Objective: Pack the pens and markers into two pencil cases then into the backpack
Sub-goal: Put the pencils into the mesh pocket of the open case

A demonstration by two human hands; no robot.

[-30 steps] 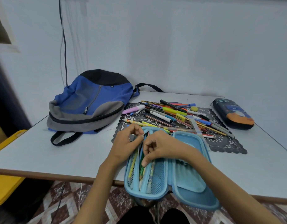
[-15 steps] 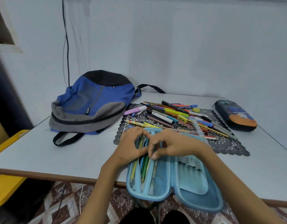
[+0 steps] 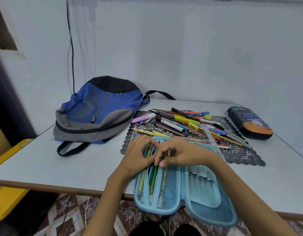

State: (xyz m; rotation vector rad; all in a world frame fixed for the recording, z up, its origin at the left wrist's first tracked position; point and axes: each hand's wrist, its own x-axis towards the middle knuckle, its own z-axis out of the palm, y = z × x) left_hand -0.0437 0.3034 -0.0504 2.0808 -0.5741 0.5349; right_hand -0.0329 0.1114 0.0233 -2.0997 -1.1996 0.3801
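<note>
The light blue case point(image 3: 207, 193) lies unzipped and spread flat at the near edge of the surface point(image 3: 62, 164), its near end hanging past the edge. Its left half holds packed pens point(image 3: 153, 178) behind mesh pockets, and its right half has a row of elastic loops.

The left hand point(image 3: 138, 155) and right hand point(image 3: 179, 155) meet over the far end of the left half, fingers curled. The right hand pinches the packed pens. The left hand's fingers hide what it holds, so its grip cannot be told.

Loose pens point(image 3: 190, 123) lie heaped on a dark lace mat point(image 3: 241, 155), between the backpack point(image 3: 98, 113) and a closed dark case point(image 3: 249, 122). The hands cover the mat's near edge.

Hands and case sit much as they did half a second ago.
</note>
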